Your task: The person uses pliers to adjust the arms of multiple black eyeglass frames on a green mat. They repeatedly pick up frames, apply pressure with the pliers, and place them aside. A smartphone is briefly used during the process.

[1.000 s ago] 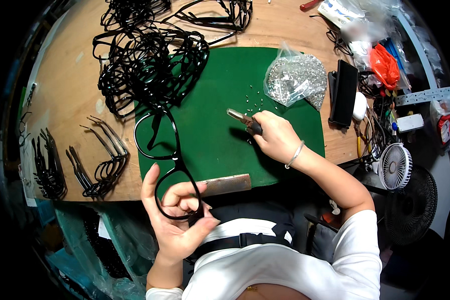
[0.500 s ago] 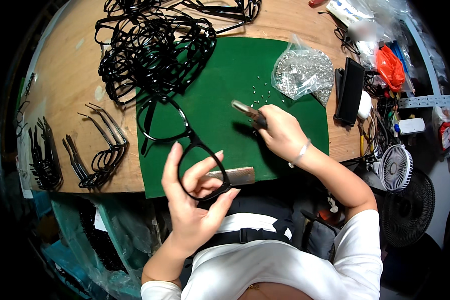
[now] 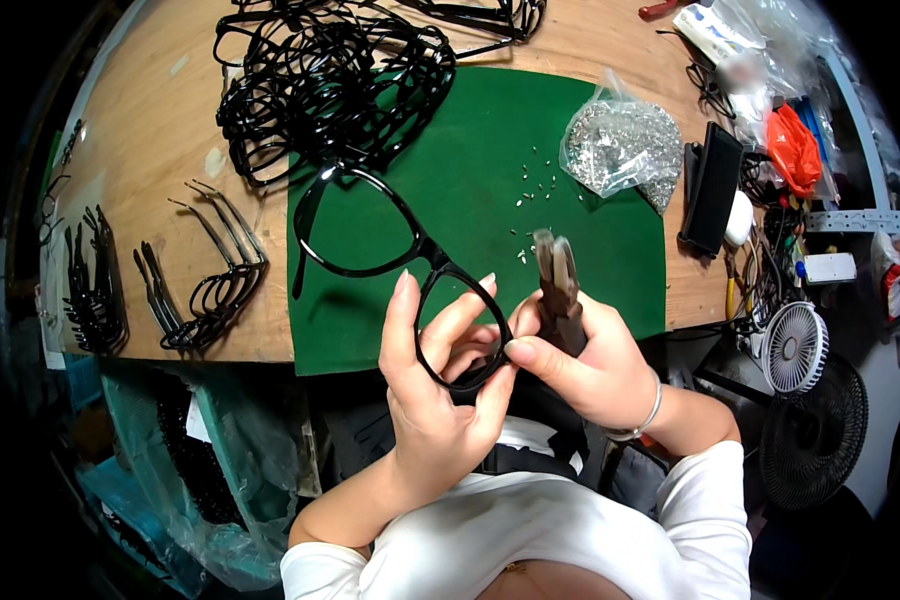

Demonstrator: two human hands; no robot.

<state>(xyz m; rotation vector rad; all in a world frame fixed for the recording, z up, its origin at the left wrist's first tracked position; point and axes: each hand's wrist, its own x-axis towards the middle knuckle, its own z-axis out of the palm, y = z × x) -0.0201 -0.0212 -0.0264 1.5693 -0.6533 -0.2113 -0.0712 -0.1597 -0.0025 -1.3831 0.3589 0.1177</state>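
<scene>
A black glasses frame (image 3: 422, 250) is tilted over the front of the green mat (image 3: 490, 130). My left hand (image 3: 435, 400) grips its nearer rim, fingers around and through the lens opening. The other rim and a folded-out temple arm point away to the far left. Pliers (image 3: 558, 280) rest in my right hand (image 3: 605, 370), jaws pointing away from me. My right thumb and forefinger meet the frame's right end, close to my left fingertips. Whether they pinch a small part there is hidden. Tiny silver pieces (image 3: 522, 257) lie scattered on the mat beyond the pliers.
A tangled heap of black frames (image 3: 330, 90) covers the far left of the mat. More frames (image 3: 220, 300) stand in rows on the wooden table's left. A clear bag of small silver parts (image 3: 620, 145) sits at right, beside a black phone (image 3: 712, 190) and fans (image 3: 795, 345).
My right hand came toward me with the pliers and met the glasses frame's end. My left hand and the frame shifted right. The metal strip at the mat's front edge is no longer visible.
</scene>
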